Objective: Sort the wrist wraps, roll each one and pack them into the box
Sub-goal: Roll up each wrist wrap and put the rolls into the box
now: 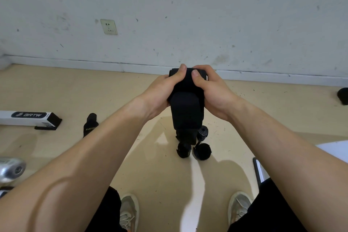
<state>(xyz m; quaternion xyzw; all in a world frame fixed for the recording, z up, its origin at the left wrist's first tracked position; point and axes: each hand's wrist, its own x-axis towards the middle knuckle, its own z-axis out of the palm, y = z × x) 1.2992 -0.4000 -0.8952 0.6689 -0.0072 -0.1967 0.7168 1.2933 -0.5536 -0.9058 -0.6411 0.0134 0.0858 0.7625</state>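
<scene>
I hold a black wrist wrap in the air with both hands, its rolled top end between my thumbs and its tail hanging down. My left hand grips its left side and my right hand grips its right side. On the floor below lie two rolled black wraps and a smaller grey-black roll. An unrolled black wrap lies on the floor to the left. The white and black box lies at the far left with its end flap open.
A white wall with a socket stands behind. A silver metal object is at the left edge, a dark object at the right edge, and a white surface at the right. My shoes stand on the beige floor.
</scene>
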